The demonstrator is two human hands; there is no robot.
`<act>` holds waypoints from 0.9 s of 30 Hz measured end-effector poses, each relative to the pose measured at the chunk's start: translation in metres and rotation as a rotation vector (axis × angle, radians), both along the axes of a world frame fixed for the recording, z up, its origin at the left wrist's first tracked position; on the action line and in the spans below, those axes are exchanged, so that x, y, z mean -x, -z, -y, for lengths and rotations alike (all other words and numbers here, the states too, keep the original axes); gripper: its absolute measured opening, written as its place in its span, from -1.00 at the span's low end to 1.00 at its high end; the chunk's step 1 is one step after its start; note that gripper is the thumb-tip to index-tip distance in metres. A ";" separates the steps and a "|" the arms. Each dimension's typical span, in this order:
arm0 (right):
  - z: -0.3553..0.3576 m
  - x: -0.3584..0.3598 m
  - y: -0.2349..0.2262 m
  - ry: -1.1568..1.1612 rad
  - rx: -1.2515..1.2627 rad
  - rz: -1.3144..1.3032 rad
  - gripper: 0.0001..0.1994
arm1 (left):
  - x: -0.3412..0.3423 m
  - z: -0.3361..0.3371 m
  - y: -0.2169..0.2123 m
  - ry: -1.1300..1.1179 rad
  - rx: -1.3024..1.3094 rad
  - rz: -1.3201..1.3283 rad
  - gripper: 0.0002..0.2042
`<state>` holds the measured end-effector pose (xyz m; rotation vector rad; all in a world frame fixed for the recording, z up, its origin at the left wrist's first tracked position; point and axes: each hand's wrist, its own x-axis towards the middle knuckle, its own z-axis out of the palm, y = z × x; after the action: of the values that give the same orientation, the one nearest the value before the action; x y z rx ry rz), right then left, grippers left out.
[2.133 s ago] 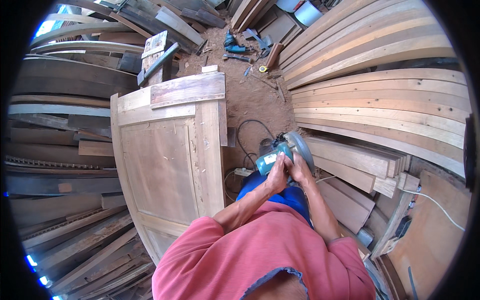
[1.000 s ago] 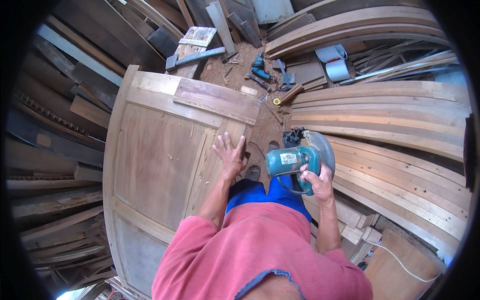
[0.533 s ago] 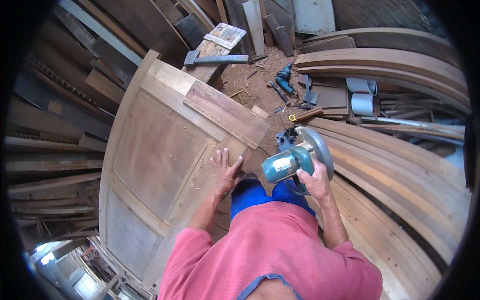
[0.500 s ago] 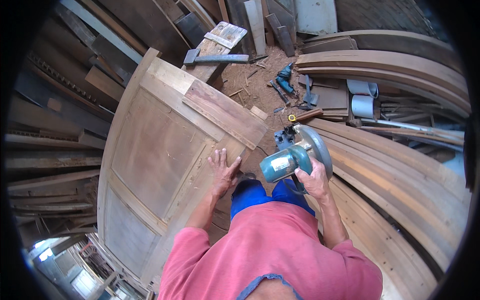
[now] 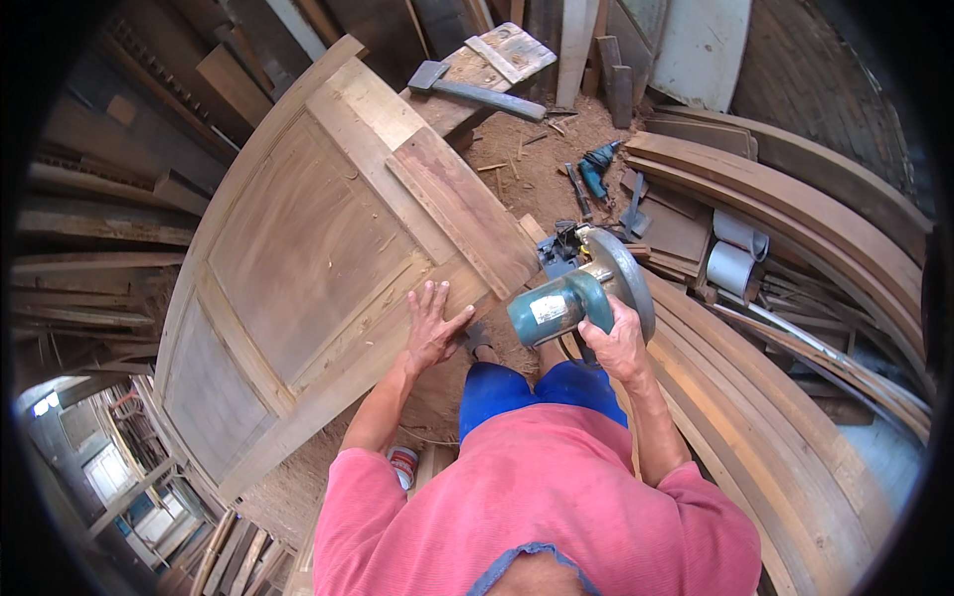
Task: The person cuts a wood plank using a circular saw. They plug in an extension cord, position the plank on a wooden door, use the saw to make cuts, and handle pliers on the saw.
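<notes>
Saw [image 5: 556, 306] and panelled wooden door [image 5: 303, 233] now appear closer together in view than they did half a second ago, as the whole view has swung round and the door lies more aslant, off to the person's left. About two seconds ago both hands were on the saw; now the right hand [image 5: 616, 346] alone carries it, which leaves the left free to rest on the wood. That right hand is closed around the teal rear handle, its elbow bent and forearm coming up from the lower right; whether a finger presses the trigger is hidden. The left hand [image 5: 434, 326] lies palm down near the door's near edge, fingers spread and thumb stretched toward the saw, grasping nothing that shows. A darker board [image 5: 462, 214] lies across the door's end, and the saw's motor end is just beside its corner, though whether they touch cannot be told. The rounded guard faces right, and the blade is not visible. Beyond, a teal drill [image 5: 597, 171] lies on the dusty floor [image 5: 497, 154].
</notes>
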<state>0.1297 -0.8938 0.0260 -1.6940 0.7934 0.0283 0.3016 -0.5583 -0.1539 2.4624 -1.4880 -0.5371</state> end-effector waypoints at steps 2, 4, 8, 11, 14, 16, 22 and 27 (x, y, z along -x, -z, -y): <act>-0.002 -0.003 0.004 0.006 -0.077 -0.030 -0.78 | 0.002 0.001 -0.004 -0.018 -0.030 -0.024 -0.08; -0.006 -0.008 0.007 -0.013 -0.085 -0.021 -0.79 | 0.001 -0.001 -0.004 -0.040 -0.062 -0.045 -0.11; -0.012 -0.013 0.013 -0.017 -0.100 -0.016 -0.80 | 0.000 -0.003 0.002 -0.013 -0.044 -0.039 -0.10; -0.015 -0.018 0.009 -0.056 -0.074 -0.019 -0.82 | 0.002 -0.006 0.005 -0.014 -0.021 -0.017 -0.05; -0.016 -0.020 0.013 -0.075 -0.055 0.022 -0.82 | 0.004 -0.010 0.008 -0.024 0.003 0.012 0.00; -0.015 -0.018 0.015 -0.080 -0.050 0.008 -0.82 | 0.004 -0.008 0.007 -0.027 0.013 0.015 0.00; -0.015 -0.016 0.019 -0.092 -0.064 -0.039 -0.80 | 0.003 -0.004 0.000 -0.032 -0.062 -0.030 -0.01; -0.016 -0.016 0.029 -0.133 -0.080 0.014 -0.72 | 0.007 -0.004 -0.004 -0.089 -0.057 0.012 -0.03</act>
<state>0.1458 -0.8779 -0.0025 -1.6664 0.6604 0.1383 0.2950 -0.5538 -0.1500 2.5656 -1.3779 -0.5557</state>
